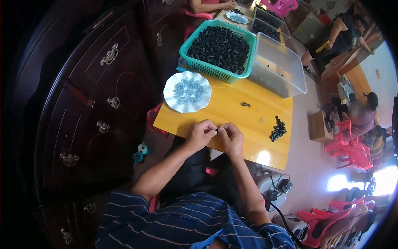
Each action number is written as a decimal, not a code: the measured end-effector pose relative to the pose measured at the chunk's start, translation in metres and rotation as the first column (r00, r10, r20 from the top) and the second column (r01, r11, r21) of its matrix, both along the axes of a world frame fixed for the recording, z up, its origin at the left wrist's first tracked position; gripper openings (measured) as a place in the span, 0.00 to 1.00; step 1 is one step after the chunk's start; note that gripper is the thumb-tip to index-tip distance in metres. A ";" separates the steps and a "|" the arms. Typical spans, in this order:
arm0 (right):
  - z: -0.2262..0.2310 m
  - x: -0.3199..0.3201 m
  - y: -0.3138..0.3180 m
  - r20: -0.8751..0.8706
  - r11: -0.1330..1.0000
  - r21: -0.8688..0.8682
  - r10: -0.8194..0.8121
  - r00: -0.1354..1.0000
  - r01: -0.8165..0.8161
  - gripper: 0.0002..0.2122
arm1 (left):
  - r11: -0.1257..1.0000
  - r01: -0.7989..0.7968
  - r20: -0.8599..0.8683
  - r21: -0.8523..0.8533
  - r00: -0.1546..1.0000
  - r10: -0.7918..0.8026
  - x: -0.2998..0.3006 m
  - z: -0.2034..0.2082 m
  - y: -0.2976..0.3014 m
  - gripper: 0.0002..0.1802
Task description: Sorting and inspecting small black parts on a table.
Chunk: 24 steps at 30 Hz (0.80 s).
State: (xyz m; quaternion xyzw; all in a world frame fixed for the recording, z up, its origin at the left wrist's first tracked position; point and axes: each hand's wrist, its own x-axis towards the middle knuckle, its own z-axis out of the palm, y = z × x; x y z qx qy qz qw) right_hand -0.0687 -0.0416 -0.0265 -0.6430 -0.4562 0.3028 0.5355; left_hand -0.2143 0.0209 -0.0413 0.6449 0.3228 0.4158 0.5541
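Note:
My left hand (200, 135) and my right hand (231, 138) meet at the near edge of a yellow wooden table (232, 112), fingertips pinched together on a small dark part (217, 130). A white scalloped plate (187, 91) of tiny pale blue pieces lies just beyond my left hand. A small pile of black parts (278, 129) sits to the right of my right hand, and a single dark part (245, 104) lies mid-table. Farther off, a teal basket (218, 49) is heaped with black parts, beside a clear plastic bin (276, 64).
A dark carved wooden cabinet (95, 95) with metal handles fills the left. Teal tape rolls (140, 152) lie on the floor by it. Another person's hands (226, 5) work at the table's far end. People sit at the right near red plastic chairs (350, 147).

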 end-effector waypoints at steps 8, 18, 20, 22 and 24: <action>0.000 0.004 -0.005 -0.280 0.995 -0.066 0.051 0.959 -0.072 0.04 | 0.999 0.011 0.017 -0.051 1.000 -0.010 0.000 0.005 -0.004 0.04; 0.011 0.014 -0.004 -0.435 0.980 -0.057 0.148 0.888 -0.191 0.03 | 1.000 -0.008 -0.010 -0.010 1.000 0.008 0.000 0.006 -0.005 0.04; 0.006 0.013 -0.007 -0.419 0.981 -0.046 0.153 0.895 -0.190 0.03 | 1.000 -0.008 -0.013 0.000 1.000 0.008 0.001 0.005 -0.007 0.04; 0.002 0.003 -0.010 -0.297 0.995 -0.055 0.059 0.953 -0.079 0.03 | 0.998 -0.048 -0.052 0.035 0.997 0.049 0.001 0.005 -0.008 0.04; -0.001 0.000 -0.015 -0.289 0.997 -0.040 0.050 0.956 -0.064 0.03 | 0.997 -0.051 -0.069 0.056 0.996 0.055 0.001 0.006 -0.011 0.04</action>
